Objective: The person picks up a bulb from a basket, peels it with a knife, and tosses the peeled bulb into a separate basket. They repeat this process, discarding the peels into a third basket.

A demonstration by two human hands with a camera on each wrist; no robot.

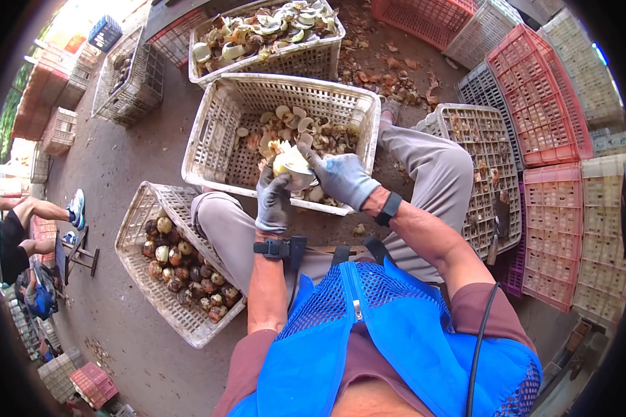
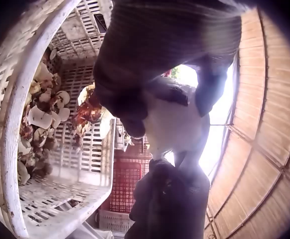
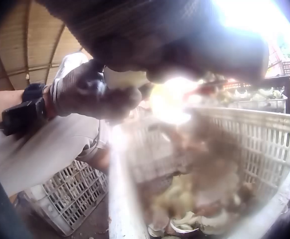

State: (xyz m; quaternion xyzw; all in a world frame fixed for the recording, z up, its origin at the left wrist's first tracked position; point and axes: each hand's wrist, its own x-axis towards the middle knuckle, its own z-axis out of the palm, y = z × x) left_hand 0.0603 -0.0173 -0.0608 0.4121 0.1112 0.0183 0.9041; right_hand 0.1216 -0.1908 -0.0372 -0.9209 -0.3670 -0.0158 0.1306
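Note:
Both hands wear grey gloves and meet over the near side of a white crate (image 1: 219, 142). My left hand (image 1: 274, 201) grips a pale, rounded bulb (image 1: 293, 167) with frayed yellowish layers at its top. From the other side my right hand (image 1: 341, 179) pinches the bulb. In the left wrist view, the dark left hand (image 2: 160, 50) curls over the pale bulb (image 2: 177, 124), and the right hand (image 2: 170, 199) meets its lower end. Glare hides part of the work in the right wrist view, where the left hand (image 3: 92, 92) holds the bulb (image 3: 125, 78) beneath the right hand (image 3: 175, 45).
Peelings (image 1: 295, 125) lie inside the white crate, and another crate of peelings (image 1: 271, 35) stands behind it. Brown bulbs (image 1: 188, 267) fill part of a tilted crate at left. An upturned crate (image 1: 480, 167) and stacked red crates (image 1: 535, 90) stand at right. A person's leg (image 1: 45, 208) shows far left.

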